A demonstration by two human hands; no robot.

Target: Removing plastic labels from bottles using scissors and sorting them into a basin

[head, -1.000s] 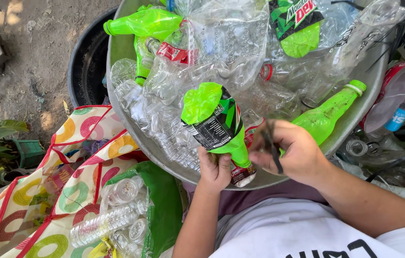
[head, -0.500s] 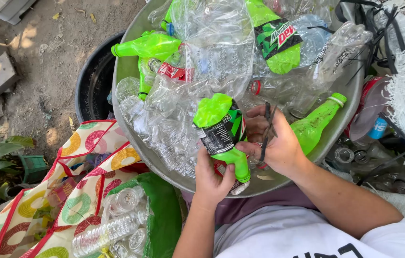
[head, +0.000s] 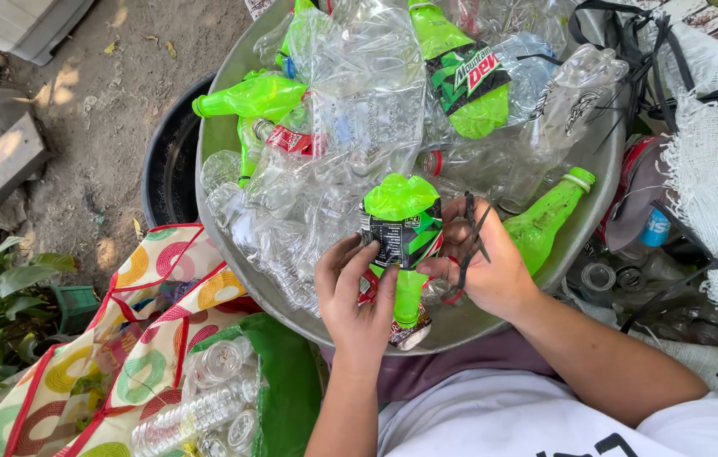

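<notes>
The green bottle (head: 401, 245) is held upside-down over the near rim of the basin (head: 223, 135), both hands on it. The left hand (head: 357, 292) has its grip closed around the lower body and neck, fingers on the dark label (head: 401, 241); the right hand (head: 482, 262) clamps the label's other side while also pinching a dark blade (head: 471, 237). The bottle looks empty and crushed, so light, thin-walled and springy, likely to buckle under a squeeze; the film label should be slick, and the stiffer neck seems the surest place to hold. Around it the basin is heaped with clear bottles (head: 350, 127) and more green ones (head: 545, 224), crowding in on all sides. A patterned bag (head: 122, 338) with bottles sits to the left, white netting (head: 715, 195) to the right.
</notes>
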